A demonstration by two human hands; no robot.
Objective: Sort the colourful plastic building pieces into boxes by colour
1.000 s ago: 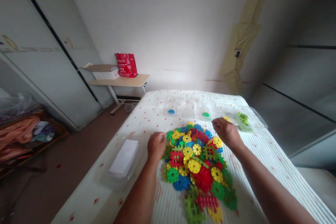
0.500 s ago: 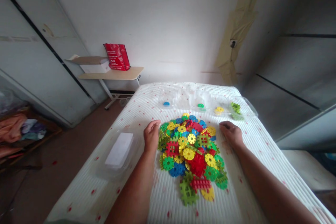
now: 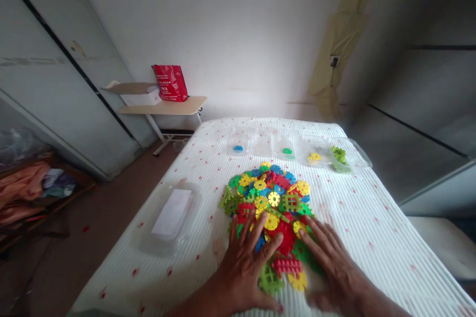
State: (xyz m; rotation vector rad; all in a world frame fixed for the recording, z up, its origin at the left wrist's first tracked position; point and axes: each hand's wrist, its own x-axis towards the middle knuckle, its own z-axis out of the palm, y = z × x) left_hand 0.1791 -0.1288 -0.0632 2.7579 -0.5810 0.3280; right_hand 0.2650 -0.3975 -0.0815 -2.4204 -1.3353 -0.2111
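Observation:
A heap of plastic building pieces lies on the white ribbed cloth: round notched discs and square lattice pieces in yellow, green, blue and red. My left hand rests over the near left side of the heap, palm down with fingers spread. On the near right side lies my right hand, its fingers stretched over the edge pieces. Beneath both hands some pieces are hidden. A red toothed piece and a yellow disc show between the hands at the near edge.
Clear plastic boxes stand in a row at the back, holding a blue piece, a green piece, a yellow piece and light green pieces. At left sits a clear tray with a white card. Beyond stands a side table with a red bag.
Both hands have come from the far sides of the heap toward me and inward. Their curled fingers are now spread over the near pieces. The view has shifted slightly.

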